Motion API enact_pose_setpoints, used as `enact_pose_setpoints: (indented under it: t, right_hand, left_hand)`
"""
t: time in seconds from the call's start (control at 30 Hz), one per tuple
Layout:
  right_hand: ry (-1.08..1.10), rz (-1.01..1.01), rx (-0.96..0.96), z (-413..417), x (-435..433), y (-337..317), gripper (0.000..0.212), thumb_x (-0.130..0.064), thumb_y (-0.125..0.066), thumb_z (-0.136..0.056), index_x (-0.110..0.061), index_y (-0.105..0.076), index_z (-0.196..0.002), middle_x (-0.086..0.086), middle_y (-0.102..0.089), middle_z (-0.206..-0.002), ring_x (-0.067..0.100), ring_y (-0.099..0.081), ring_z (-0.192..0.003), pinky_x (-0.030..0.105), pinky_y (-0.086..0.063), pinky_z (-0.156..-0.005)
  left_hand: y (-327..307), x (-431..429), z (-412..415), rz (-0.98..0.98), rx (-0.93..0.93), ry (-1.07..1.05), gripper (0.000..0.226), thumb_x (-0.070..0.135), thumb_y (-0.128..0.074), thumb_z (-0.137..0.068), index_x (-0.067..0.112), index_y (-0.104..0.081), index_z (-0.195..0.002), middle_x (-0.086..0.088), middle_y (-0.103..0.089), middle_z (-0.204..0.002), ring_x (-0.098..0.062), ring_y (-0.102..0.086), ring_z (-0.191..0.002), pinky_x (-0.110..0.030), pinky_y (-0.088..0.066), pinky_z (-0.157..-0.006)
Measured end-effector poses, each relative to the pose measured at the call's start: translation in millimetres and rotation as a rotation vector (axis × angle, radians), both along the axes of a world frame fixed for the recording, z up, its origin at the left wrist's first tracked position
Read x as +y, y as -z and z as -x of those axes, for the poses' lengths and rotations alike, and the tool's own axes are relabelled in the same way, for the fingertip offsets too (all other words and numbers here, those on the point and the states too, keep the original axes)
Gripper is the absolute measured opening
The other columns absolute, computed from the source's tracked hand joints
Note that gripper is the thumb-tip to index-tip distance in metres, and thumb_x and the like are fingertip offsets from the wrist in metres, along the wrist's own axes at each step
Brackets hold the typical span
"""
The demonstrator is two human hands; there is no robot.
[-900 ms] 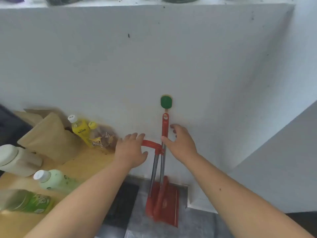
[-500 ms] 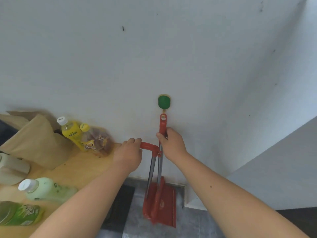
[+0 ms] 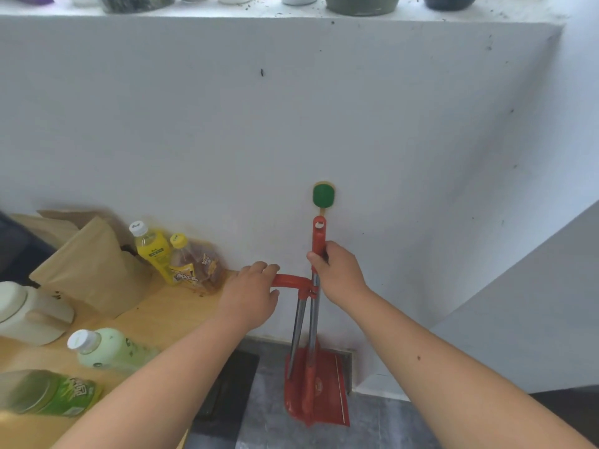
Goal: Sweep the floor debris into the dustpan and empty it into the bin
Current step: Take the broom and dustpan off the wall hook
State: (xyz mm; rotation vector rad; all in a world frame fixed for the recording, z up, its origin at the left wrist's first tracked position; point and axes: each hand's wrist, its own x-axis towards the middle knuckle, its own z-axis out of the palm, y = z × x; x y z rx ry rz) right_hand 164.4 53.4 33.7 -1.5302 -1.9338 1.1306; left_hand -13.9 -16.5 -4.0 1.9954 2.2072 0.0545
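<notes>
A red dustpan stands upright on the grey floor against the white wall, with a red broom clipped in front of it. My left hand is closed around the dustpan's curved red handle. My right hand grips the red top of the broom handle, whose metal shaft runs down to the pan. The broom's tip sits just under a green wall hook. The bristles are hidden behind the pan's handle parts. No bin or debris is in view.
At left a wooden table carries a brown paper bag, a yellow drink bottle, a snack packet, two green bottles and a white jug. A dark mat lies below. A ledge with pots runs above.
Both hands went from open and reaching to closed on the handles: left on the dustpan handle, right on the broom handle. The view has tilted slightly upward since the last frame.
</notes>
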Motion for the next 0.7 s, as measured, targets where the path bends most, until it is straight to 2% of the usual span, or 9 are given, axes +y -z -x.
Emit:
enact_pose_setpoints:
  t: [0.13,0.23,0.4,0.53,0.7]
  right_hand:
    - [-0.047,-0.015,-0.027,-0.1,-17.1,-11.7,0.023,-0.038,-0.05,-0.102,-0.019,-0.06,-0.107,-0.001,-0.066,-0.098,0.018,-0.063,-0.088,0.034,-0.052,-0.079]
    - [-0.1,-0.034,-0.049,0.4,-31.1,-23.0,0.024,-0.039,-0.051,-0.101,-0.017,-0.06,-0.106,0.001,-0.067,-0.097,0.019,-0.065,-0.088,0.038,-0.054,-0.082]
    - [-0.13,-0.048,-0.034,-0.2,-57.2,-44.5,0.021,-0.037,-0.054,-0.099,-0.018,-0.06,-0.103,0.002,-0.068,-0.095,0.02,-0.065,-0.086,0.041,-0.054,-0.082]
    - [-0.142,-0.053,-0.028,-3.0,-87.9,-61.1,0.02,-0.036,-0.054,-0.097,-0.017,-0.06,-0.101,0.002,-0.068,-0.093,0.021,-0.065,-0.085,0.043,-0.055,-0.081]
    - [-0.097,-0.049,0.012,-8.3,-136.4,-75.7,0.016,-0.033,-0.053,-0.098,-0.019,-0.059,-0.101,0.003,-0.068,-0.094,0.024,-0.064,-0.088,0.044,-0.053,-0.085]
  left_hand:
    - [-6.7,-10.3,1.1,0.034,0.023,0.055,0.059,0.049,-0.052,-0.096,0.033,-0.04,-0.152,0.0,-0.045,-0.155,-0.026,-0.047,-0.137,-0.047,-0.046,-0.107]
    - [-14.7,-19.3,-2.5,0.049,0.029,0.09,0.064,0.056,-0.052,-0.094,0.032,-0.041,-0.152,-0.001,-0.044,-0.156,-0.027,-0.046,-0.138,-0.046,-0.046,-0.107]
    - [-29.5,-42.4,-10.6,0.078,-0.004,0.134,0.063,0.065,-0.052,-0.089,0.029,-0.054,-0.141,0.003,-0.059,-0.127,-0.022,-0.058,-0.114,-0.038,-0.053,-0.088]
    - [-45.7,-66.1,-18.0,0.079,0.037,0.191,0.047,0.065,-0.051,-0.089,0.031,-0.061,-0.118,0.005,-0.057,-0.1,-0.019,-0.057,-0.094,-0.035,-0.049,-0.07]
    - [-64.7,-102.7,-29.9,0.095,0.071,0.302,0.039,0.05,-0.057,-0.092,0.025,-0.058,-0.123,0.003,-0.049,-0.096,-0.024,-0.058,-0.098,-0.037,-0.047,-0.069]
